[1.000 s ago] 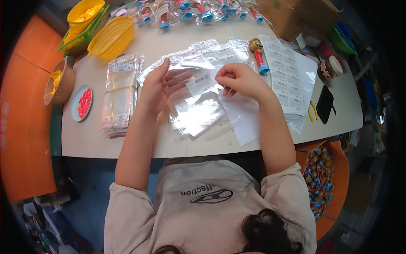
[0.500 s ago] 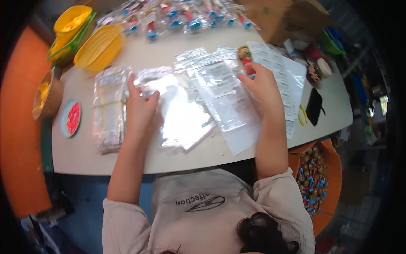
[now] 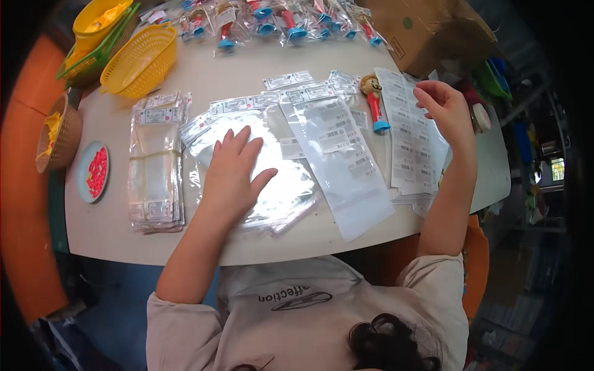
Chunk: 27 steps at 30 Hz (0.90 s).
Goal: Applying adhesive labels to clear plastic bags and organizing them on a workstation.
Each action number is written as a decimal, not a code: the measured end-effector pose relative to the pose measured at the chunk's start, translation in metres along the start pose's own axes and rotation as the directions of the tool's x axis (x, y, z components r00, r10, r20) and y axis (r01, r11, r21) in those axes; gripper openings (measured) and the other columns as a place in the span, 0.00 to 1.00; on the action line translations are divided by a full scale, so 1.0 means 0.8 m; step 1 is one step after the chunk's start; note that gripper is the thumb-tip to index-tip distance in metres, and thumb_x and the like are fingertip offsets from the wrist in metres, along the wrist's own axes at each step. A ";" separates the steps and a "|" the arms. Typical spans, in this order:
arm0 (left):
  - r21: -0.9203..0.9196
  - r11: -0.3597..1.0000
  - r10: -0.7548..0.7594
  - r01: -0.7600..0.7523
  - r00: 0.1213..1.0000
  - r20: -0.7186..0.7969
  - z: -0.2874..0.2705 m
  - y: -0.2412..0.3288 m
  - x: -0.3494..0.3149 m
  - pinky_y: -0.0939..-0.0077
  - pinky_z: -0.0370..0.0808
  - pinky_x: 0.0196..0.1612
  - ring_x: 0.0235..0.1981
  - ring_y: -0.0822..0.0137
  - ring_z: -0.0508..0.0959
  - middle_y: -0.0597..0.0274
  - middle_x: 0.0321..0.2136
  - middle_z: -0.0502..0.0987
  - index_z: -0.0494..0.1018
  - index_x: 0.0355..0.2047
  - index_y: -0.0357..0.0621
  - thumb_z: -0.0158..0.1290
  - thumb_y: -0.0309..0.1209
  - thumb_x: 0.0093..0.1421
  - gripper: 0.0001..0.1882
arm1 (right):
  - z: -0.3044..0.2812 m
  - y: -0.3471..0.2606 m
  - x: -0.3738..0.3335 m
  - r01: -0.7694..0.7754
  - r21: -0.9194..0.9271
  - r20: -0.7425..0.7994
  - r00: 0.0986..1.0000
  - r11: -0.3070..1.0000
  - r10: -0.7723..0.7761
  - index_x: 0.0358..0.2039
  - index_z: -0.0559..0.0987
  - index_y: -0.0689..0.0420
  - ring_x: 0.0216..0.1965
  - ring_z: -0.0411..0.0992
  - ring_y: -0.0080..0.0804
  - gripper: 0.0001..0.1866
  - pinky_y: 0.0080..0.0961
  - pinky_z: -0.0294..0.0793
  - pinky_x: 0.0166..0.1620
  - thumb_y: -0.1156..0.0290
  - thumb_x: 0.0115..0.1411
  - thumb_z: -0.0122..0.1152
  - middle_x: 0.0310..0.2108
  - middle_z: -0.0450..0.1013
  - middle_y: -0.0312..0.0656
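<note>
**Left grip (image 3: 232, 174) spread on clear bags, right grip (image 3: 447, 111) raised at the label sheets**

The left grip is laid palm down, fingers apart, on a fanned pile of shiny, transparent plastic bags with printed headers (image 3: 281, 185); nothing is grasped by it. The right grip is held with bent fingers above a stack of white paper label sheets (image 3: 408, 145); whether anything is pinched there cannot be told.

Between the two, a single flat, clear plastic bag (image 3: 309, 133) is laid over white labelled paper (image 3: 362, 216). Beside the stack, a red-bodied figurine with a brown head and round blue base (image 3: 375, 105) is placed.

Left of the pile, a bundle of clear bags (image 3: 145, 179) is bound by a band. Farther left on the pale worktop (image 3: 229, 71), bright pink pieces (image 3: 97, 173) are held in a pale blue oval dish (image 3: 82, 176). Along the far edge, plastic-wrapped figurines (image 3: 291, 26) are heaped near a brown cardboard box (image 3: 427, 34).
</note>
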<state>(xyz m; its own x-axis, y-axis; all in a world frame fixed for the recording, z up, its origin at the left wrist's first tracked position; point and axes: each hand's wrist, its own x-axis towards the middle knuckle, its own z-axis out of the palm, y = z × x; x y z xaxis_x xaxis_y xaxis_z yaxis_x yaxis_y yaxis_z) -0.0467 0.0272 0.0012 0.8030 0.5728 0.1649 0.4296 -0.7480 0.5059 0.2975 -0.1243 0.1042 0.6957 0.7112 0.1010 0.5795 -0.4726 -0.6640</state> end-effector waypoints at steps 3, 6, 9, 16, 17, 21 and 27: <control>0.001 0.997 -0.083 0.083 0.996 -0.031 0.001 -0.003 -0.006 0.48 0.57 0.66 0.65 0.37 0.60 0.43 0.61 0.65 0.70 0.55 0.38 0.62 0.37 0.56 0.28 | -0.019 0.012 0.049 -0.011 -0.065 -0.084 0.996 0.998 0.006 0.45 0.80 0.62 0.34 0.75 0.23 0.20 0.20 0.75 0.35 0.59 0.59 0.66 0.33 0.79 0.38; 0.010 0.999 -0.049 0.049 0.998 -0.034 0.001 0.000 -0.004 0.48 0.57 0.66 0.65 0.37 0.59 0.43 0.61 0.65 0.70 0.55 0.38 0.62 0.37 0.56 0.28 | -0.049 0.140 0.146 -0.134 -0.322 -0.501 0.864 0.937 -0.048 0.43 0.80 0.64 0.30 0.74 0.26 0.28 0.19 0.71 0.32 0.51 0.54 0.70 0.30 0.78 0.38; 0.019 1.000 -0.024 0.025 0.999 -0.024 0.005 -0.002 -0.001 0.46 0.57 0.66 0.65 0.36 0.59 0.43 0.62 0.64 0.69 0.55 0.37 0.62 0.37 0.56 0.29 | -0.060 0.177 0.185 -0.351 -0.237 -0.252 0.923 0.906 0.291 0.48 0.74 0.79 0.52 0.74 0.51 0.53 0.34 0.73 0.53 0.35 0.44 0.70 0.50 0.74 0.65; 0.000 0.999 -0.032 0.032 0.999 -0.013 0.002 -0.002 -0.006 0.44 0.56 0.65 0.65 0.35 0.59 0.43 0.62 0.64 0.69 0.55 0.37 0.62 0.37 0.56 0.29 | 0.019 0.188 0.223 -0.432 -0.145 -0.305 0.875 0.890 0.375 0.50 0.77 0.68 0.55 0.72 0.50 0.45 0.39 0.69 0.56 0.38 0.45 0.70 0.50 0.76 0.55; -0.014 0.999 -0.033 0.032 0.999 -0.013 0.002 -0.002 -0.006 0.44 0.56 0.65 0.65 0.36 0.59 0.43 0.62 0.64 0.69 0.55 0.37 0.62 0.37 0.56 0.29 | 0.018 0.203 0.226 -0.395 -0.173 -0.335 0.885 0.902 0.323 0.48 0.78 0.68 0.52 0.73 0.50 0.41 0.38 0.70 0.54 0.42 0.47 0.68 0.48 0.76 0.56; -0.032 0.998 -0.057 0.056 0.998 -0.016 -0.003 -0.003 -0.008 0.45 0.56 0.66 0.65 0.37 0.59 0.44 0.62 0.64 0.69 0.55 0.37 0.62 0.37 0.56 0.29 | -0.023 0.231 0.222 -0.326 -0.303 -0.518 0.845 0.895 0.133 0.42 0.80 0.68 0.44 0.77 0.48 0.24 0.38 0.73 0.47 0.58 0.55 0.59 0.38 0.79 0.55; -0.027 0.998 -0.050 0.050 0.999 -0.021 -0.002 -0.010 -0.009 0.46 0.56 0.66 0.65 0.36 0.59 0.40 0.62 0.62 0.68 0.56 0.37 0.62 0.41 0.56 0.31 | -0.034 0.048 0.063 -0.021 0.768 -0.042 0.996 0.640 0.082 0.63 0.65 0.62 0.42 0.79 0.36 0.29 0.27 0.81 0.41 0.67 0.63 0.56 0.43 0.78 0.45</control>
<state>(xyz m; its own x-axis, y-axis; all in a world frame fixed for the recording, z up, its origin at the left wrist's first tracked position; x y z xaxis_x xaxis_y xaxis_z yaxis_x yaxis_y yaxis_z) -0.0565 0.0296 -0.0028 0.7714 0.6166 0.1574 0.4575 -0.7093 0.5363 0.3665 -0.1208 0.1041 0.7582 0.6475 0.0771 0.0310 0.0823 -0.9961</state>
